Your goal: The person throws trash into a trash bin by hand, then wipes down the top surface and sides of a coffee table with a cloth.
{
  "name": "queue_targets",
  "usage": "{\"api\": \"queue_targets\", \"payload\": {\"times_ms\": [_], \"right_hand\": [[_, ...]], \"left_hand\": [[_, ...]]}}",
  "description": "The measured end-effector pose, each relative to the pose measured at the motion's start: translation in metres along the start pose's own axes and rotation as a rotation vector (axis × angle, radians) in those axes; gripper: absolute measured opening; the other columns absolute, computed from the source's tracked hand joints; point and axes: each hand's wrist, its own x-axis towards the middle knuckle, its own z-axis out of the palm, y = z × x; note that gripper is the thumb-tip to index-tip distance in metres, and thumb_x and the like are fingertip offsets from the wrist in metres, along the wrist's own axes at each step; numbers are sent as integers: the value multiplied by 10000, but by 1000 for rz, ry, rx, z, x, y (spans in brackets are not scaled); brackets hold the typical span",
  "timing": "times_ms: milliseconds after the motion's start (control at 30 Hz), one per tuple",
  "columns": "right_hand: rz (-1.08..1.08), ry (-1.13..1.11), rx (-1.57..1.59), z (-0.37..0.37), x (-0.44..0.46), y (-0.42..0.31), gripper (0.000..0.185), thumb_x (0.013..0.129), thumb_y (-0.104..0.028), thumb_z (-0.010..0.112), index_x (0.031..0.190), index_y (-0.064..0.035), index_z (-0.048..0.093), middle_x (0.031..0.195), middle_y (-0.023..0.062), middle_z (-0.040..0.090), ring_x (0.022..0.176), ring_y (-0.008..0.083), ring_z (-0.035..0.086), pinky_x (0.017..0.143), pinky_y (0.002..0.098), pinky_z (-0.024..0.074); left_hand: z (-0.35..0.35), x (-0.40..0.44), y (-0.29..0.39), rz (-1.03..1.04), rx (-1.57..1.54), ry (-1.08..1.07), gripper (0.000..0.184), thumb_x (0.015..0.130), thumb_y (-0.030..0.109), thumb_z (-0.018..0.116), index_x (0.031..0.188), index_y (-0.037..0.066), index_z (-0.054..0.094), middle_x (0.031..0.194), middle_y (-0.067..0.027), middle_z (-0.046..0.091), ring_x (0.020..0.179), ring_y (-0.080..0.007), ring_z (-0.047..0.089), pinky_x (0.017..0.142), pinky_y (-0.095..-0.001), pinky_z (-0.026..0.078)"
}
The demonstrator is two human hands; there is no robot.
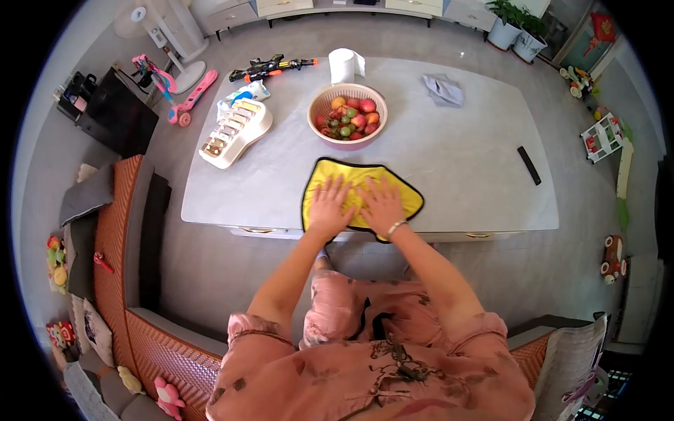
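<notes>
the left hand (328,209) and right hand (382,208) lie flat, grasping nothing, on the yellow cloth (356,172). it overhangs the near edge of the table (470,165).

The cloth (355,171) is yellow (black-edged), the table (463,165) pale grey, the basket (349,145) pinkish.

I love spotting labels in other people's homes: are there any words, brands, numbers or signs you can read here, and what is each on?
No text is readable.
Blue-and-white packet: any print is too blurred to read.
Black remote-like object: any markings are too small.
Red hanging decoration: too blurred to tell whether it bears lettering.
Yellow cloth: no writing visible.
</notes>
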Motion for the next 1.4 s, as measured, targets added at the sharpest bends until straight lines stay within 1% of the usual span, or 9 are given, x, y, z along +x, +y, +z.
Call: {"api": "queue_targets", "payload": {"times_ms": [300, 367, 400, 533, 633, 700, 767, 933, 1400], "right_hand": [[-131, 178, 232, 28, 99, -71, 494, 864, -396, 541, 1330, -234, 522, 1492, 57, 358, 1394, 354, 261, 1113, 604, 155], [-146, 143, 463, 22, 106, -60, 443, 843, -333, 603, 1244, -149, 574, 1390, 107, 476, 1306, 336, 400, 1095, 524, 263], [-100, 404, 874, 39, 110, -51, 338, 814, -249, 660, 1094, -69, 603, 1211, 145, 591, 1158, 328, 522, 1009, 429, 386], [819, 549, 1588, 14, 121, 0, 584, 904, -389, 607, 1284, -39, 332, 992, 178, 622, 790, 266, 666, 658, 352, 567], [878, 229, 1668, -25, 139, 26, 719, 871, -519, 594, 1305, -44, 271, 934, 201, 608, 690, 305, 672, 560, 343, 575], [837, 31, 1697, -30, 150, 33, 775, 838, -598, 578, 1291, -30, 309, 905, 219, 604, 687, 326, 678, 583, 366, 586], [859, -107, 1764, -24, 162, 42, 563, 894, -452, 511, 1209, 9, 437, 931, 232, 608, 734, 336, 682, 621, 406, 600], [873, 66, 1801, -21, 149, 57, 501, 919, -350, 454, 1206, 60, 454, 1026, 232, 621, 809, 353, 678, 673, 432, 603], [1173, 455, 1729, -42, -14, 231, 572, 914, -438, 455, 1240, 32, 449, 1035, 252, 610, 878, 341, 658, 728, 422, 579]], "left_hand": [[-16, 8, -99, -320, 162, 60, 608, 895, 426, 517, 1442, 206, 370, 1533, -49, 290, 1424, -292, 224, 1146, -488, 163], [-14, 17, -106, -350, 188, 74, 601, 903, 435, 506, 1443, 211, 368, 1536, -41, 286, 1426, -287, 220, 1149, -481, 155], [-18, 21, -104, -366, 178, 59, 600, 905, 441, 501, 1444, 212, 367, 1539, -33, 281, 1427, -282, 216, 1151, -475, 151], [-17, 27, -103, -386, 181, 69, 606, 900, 439, 508, 1441, 203, 371, 1536, -33, 287, 1425, -284, 220, 1150, -472, 154], [-20, 27, -100, -374, 181, 80, 601, 898, 432, 511, 1435, 198, 381, 1533, -38, 294, 1422, -284, 225, 1149, -471, 153], [-19, 28, -101, -390, 167, 36, 615, 903, 452, 485, 1453, 208, 356, 1546, -35, 265, 1441, -274, 179, 1161, -462, 121], [-21, 28, -99, -400, 155, 34, 615, 902, 447, 487, 1453, 207, 357, 1546, -37, 267, 1442, -277, 176, 1159, -471, 119], [-16, 28, -104, -359, 163, 70, 608, 900, 445, 491, 1439, 191, 374, 1536, -57, 287, 1429, -308, 205, 1147, -491, 144], [-20, 25, -100, -363, 158, 103, 603, 893, 450, 498, 1429, 198, 387, 1529, -44, 298, 1419, -281, 231, 1149, -471, 156]]}}
